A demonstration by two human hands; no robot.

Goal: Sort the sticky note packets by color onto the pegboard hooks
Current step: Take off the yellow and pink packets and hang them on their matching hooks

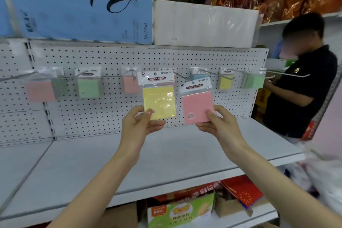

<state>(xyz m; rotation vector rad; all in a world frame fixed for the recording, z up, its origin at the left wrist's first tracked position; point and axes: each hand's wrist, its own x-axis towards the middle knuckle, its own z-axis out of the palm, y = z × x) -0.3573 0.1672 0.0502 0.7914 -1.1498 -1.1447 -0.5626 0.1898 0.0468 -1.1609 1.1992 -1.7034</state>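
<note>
Item 1: yellow sticky note packet (159, 102), lower corner pinched in my left grip (141, 122), raised before the pegboard (111, 57).
Item 2: pink sticky note packet (197, 107), pinched likewise in my right grip (216, 122), lower against the pegboard.
Both face me, likely for matching to the colours hung there.

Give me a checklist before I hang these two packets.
1. Left hand grips yellow packet by its lower corner: ok.
2. Right hand grips pink packet by its lower corner: ok.
3. Hung yellow packet marks a target, right of centre: ok.
4. Hung pink packet marks a target, behind the held yellow one: ok.
5. Hang holes on held packets open: cannot tell.
</note>
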